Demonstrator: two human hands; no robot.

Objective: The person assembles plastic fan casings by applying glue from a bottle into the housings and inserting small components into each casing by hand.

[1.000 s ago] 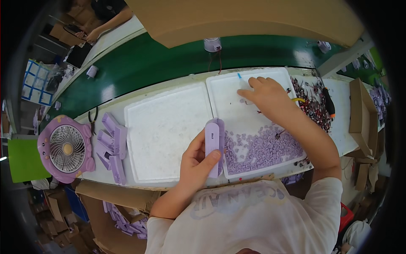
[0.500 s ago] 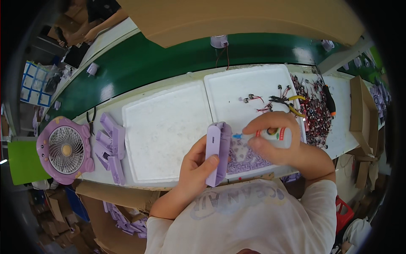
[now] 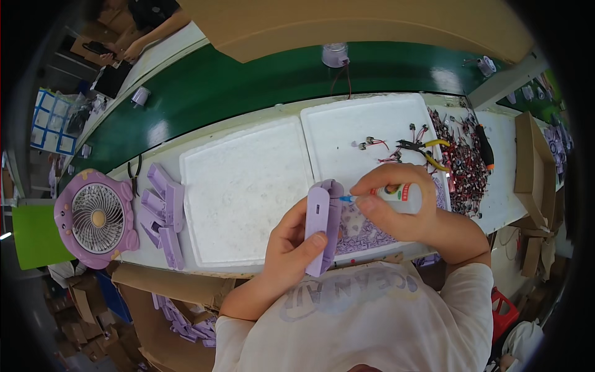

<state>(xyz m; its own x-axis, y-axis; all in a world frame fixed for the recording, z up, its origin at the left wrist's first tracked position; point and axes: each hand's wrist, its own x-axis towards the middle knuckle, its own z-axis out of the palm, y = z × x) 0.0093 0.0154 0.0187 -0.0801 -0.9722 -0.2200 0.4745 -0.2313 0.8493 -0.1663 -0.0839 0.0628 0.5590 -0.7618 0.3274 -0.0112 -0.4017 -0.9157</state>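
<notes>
My left hand (image 3: 290,245) grips an elongated lilac plastic housing (image 3: 317,224), its thumb across the lower part of the face. The piece stands nearly upright, with a small slot near its top and its hollow side turned to the right. In my closed right hand (image 3: 403,228) lies a white squeeze bottle (image 3: 410,201) with a coloured label, tilted on its side. Its thin blue nozzle (image 3: 347,198) points left at the housing's open edge; whether it touches is too small to tell. Below the bottle, many small lilac parts (image 3: 365,239) lie in a tray, partly hidden by my right hand.
Two white foam trays (image 3: 245,192) cover the bench. Yellow-handled pliers (image 3: 427,149), small wired components (image 3: 462,167) and a screwdriver (image 3: 483,149) are at the right. Lilac housings (image 3: 166,204) and a lilac fan (image 3: 96,220) stand left. Behind runs a green conveyor (image 3: 248,87); a co-worker's arm (image 3: 158,32) shows far left.
The housing and my left hand have shifted slightly right. The bottle's nozzle is closer to the housing's edge. Lilac round parts on the green conveyor have moved right.
</notes>
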